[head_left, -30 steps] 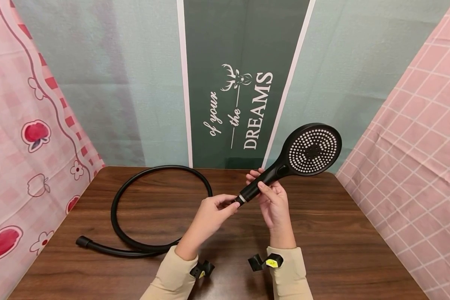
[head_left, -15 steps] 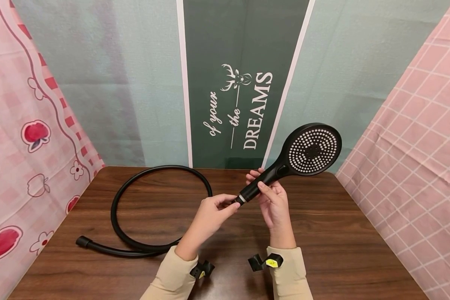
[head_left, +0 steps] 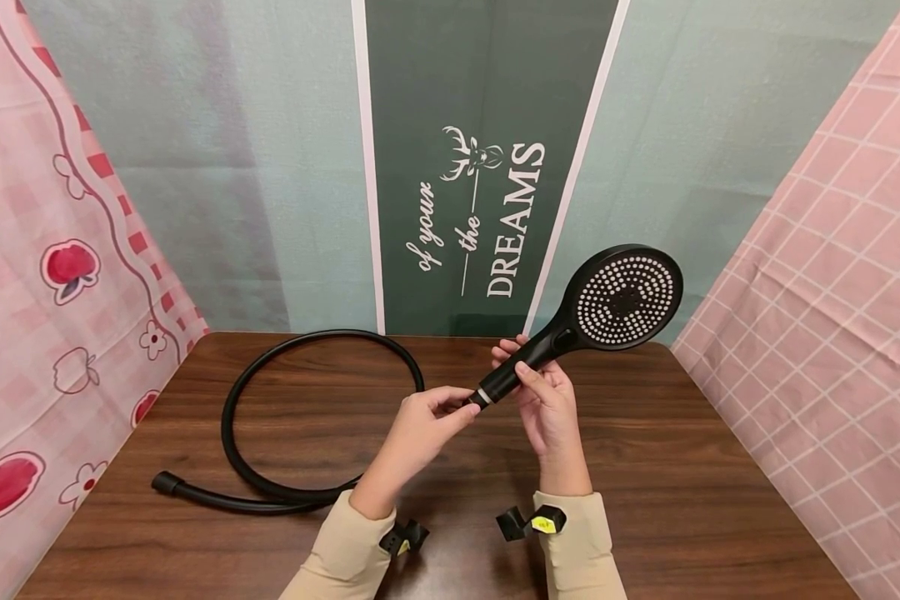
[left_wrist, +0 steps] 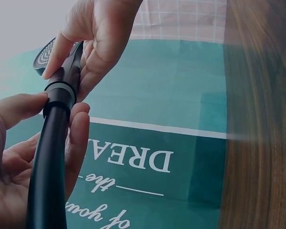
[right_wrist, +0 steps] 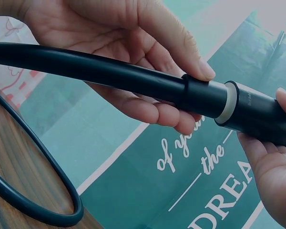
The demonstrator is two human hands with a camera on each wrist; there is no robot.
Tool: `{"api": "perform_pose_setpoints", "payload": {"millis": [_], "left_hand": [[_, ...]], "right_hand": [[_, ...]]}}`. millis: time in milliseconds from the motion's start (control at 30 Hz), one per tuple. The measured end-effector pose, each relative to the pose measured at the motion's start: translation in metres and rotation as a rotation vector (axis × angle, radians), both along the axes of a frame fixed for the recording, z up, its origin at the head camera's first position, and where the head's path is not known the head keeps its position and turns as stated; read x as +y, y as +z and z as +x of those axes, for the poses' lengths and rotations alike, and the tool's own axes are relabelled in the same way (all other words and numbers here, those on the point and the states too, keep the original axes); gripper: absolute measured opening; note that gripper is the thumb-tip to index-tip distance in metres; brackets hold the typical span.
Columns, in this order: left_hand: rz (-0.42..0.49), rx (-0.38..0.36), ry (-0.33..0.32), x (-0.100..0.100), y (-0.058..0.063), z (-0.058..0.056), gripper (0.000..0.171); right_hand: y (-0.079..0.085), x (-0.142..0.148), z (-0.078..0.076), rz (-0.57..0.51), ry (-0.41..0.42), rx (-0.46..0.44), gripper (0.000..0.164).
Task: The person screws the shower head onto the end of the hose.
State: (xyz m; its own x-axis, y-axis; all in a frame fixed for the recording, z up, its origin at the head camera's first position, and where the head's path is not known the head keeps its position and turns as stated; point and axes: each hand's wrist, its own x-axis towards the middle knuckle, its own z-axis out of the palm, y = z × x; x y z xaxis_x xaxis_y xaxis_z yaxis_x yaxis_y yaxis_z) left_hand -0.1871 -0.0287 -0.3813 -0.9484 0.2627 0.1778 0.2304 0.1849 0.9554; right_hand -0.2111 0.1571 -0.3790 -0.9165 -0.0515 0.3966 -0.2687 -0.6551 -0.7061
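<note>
Shower head being held to hose

The handle is being grasped between the thumb and fingers of the right hand, with the spray face being held up beyond those fingertips. The hose's collar is being pinched by the left hand, thumb on top, fingers beneath. Just beyond the left thumb tip, a pale ring is being left exposed between collar and handle. To the left of the left fingers, the looped hose is being supported by the table.
</note>
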Motion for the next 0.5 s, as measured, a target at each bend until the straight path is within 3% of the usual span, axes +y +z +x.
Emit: {"api": "perform_pose_setpoints", "payload": {"millis": [200, 500], "left_hand": [[0.032, -0.008, -0.028, -0.0008, -0.0016, -0.0012, 0.030], [-0.001, 0.009, -0.018, -0.0012, -0.0006, -0.0001, 0.028]], "right_hand": [[0.0003, -0.0003, -0.0003, -0.001, 0.004, 0.006, 0.031], [0.0005, -0.0008, 0.0000, -0.005, 0.004, 0.009, 0.030]]}}
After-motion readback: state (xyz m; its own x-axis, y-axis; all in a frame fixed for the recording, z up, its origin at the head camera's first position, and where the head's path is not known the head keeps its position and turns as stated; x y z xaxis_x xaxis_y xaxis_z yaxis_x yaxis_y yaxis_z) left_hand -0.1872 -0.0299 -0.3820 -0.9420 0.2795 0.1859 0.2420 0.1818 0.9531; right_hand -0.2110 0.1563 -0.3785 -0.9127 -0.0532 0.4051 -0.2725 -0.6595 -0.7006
